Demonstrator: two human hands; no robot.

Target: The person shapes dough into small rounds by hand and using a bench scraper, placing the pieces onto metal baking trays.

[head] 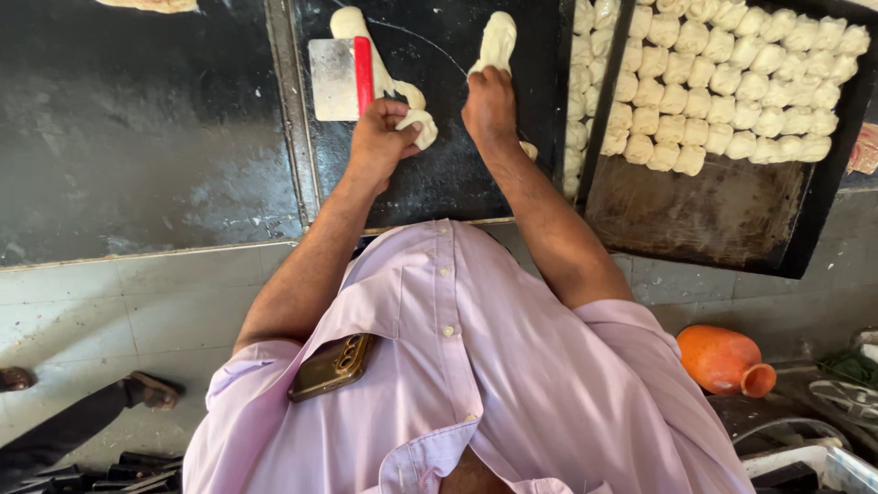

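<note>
Two hands stretching soft dough on a dark oiled slab.

Left hand (384,137) is closed around the end of a dough strip (402,91) beside a red-handled scraper (338,78); right hand (489,105) pinches a second dough piece (497,41). The dough looks light, limp, greasy and tearable, best held by its thick ends. The tray (713,215) of dough balls (732,73) at right carries no labels.

Two hands are working: left hand (382,137), right hand (489,108). Two stretched dough strips are lying on the oiled black bench (439,183): one (384,73), one (497,41). One red-handled scraper (340,80). One tray (713,220) is carrying dough balls (732,82), too many for an exact count. One orange jug (722,359). One phone (331,366) is sitting in the shirt pocket.
</note>
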